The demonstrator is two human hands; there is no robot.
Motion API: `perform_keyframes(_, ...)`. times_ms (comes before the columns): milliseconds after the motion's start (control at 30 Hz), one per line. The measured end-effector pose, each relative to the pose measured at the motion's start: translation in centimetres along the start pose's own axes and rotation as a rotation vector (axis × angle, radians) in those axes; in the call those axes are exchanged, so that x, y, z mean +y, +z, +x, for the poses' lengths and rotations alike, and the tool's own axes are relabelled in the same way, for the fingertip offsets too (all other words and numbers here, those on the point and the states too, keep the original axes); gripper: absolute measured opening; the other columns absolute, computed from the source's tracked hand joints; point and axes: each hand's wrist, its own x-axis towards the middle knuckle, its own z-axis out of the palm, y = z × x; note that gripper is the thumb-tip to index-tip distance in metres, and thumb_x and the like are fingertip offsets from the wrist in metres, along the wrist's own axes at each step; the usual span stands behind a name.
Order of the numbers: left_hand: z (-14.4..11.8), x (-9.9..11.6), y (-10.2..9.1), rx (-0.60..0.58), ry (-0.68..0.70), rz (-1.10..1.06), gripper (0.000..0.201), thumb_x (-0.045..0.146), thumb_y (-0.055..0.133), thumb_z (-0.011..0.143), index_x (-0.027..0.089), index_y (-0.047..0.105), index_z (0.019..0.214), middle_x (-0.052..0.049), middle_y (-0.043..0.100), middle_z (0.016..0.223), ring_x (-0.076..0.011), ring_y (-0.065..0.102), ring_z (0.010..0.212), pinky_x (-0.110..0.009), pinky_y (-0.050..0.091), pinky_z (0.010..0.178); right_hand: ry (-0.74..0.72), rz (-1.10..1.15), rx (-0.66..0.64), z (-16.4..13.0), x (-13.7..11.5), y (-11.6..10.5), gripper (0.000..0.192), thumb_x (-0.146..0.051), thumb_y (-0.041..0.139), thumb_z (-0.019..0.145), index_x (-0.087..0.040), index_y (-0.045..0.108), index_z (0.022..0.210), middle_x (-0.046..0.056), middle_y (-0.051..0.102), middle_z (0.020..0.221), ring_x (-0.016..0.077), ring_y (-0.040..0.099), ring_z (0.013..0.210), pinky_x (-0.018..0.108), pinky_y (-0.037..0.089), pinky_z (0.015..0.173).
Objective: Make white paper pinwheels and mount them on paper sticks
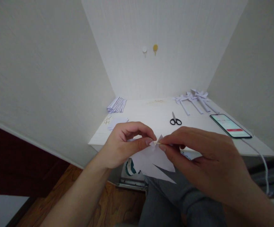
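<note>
A cut sheet of white paper (148, 160) with slits and pointed flaps hangs from my hands over the near edge of the desk. My left hand (127, 143) is closed, pinching the paper's gathered tips between thumb and forefinger. Opposite it, my right hand (198, 154) pinches a tiny pale stick-like piece (158, 143) against those same tips; its far end is hidden by the fingers. Beyond my hands lies a pair of scissors (174, 120) with black handles, blades pointing away. Several finished paper pinwheels (193, 100) with rolled-paper handles rest at the back right.
Rolled paper sticks (117, 104) are piled at the back left. Small pale bits (107, 120) and flat paper (118, 121) lie in front of them. A phone (231, 126) with a white cable (261, 154) lies at the right. Walls enclose the white desk (148, 113).
</note>
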Motion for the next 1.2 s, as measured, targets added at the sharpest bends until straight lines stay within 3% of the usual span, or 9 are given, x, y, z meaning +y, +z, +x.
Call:
perform_keyframes(233,0.0,-0.2,0.0,-0.025,-0.042,-0.019,0.008,0.013,0.076,0.087,0.019,0.077,0.092,-0.001,0.073,0.086,-0.0111,0.064,0.079,-0.022,0.049,0.072,0.006,0.025,-0.030,0.3,0.6,0.3,0.015,-0.007,0.069,0.089,-0.021,0.075,0.088,-0.004,0.072,0.076,0.0095,0.062,0.064,0.024,0.045,0.061)
perform_keyframes(567,0.2,-0.3,0.1,0.037,0.007,0.179,0.020,0.000,0.067,0.080,0.018,0.073,0.088,0.001,0.071,0.084,-0.0110,0.062,0.080,-0.023,0.048,0.074,0.011,-0.035,-0.058,0.4,0.6,0.6,0.014,-0.007,0.067,0.089,-0.019,0.074,0.087,-0.002,0.070,0.074,0.0112,0.062,0.064,0.025,0.044,0.061)
perform_keyframes(1000,0.3,0.2,0.6,0.106,-0.015,0.241,0.014,0.005,0.068,0.074,0.017,0.072,0.081,0.000,0.071,0.078,-0.0134,0.062,0.076,-0.027,0.047,0.071,0.015,-0.111,-0.062,0.4,0.5,1.1,0.015,-0.007,0.064,0.089,-0.018,0.072,0.083,-0.001,0.069,0.072,0.0137,0.062,0.065,0.028,0.043,0.061)
perform_keyframes(1200,0.2,0.0,0.6,0.118,-0.024,0.243,0.014,0.006,0.072,0.075,0.017,0.072,0.084,-0.001,0.072,0.081,-0.0140,0.063,0.079,-0.027,0.048,0.074,0.092,-0.072,-0.036,0.4,0.8,1.2,0.014,-0.008,0.066,0.088,-0.020,0.074,0.084,-0.002,0.070,0.072,0.0125,0.062,0.062,0.026,0.043,0.058)
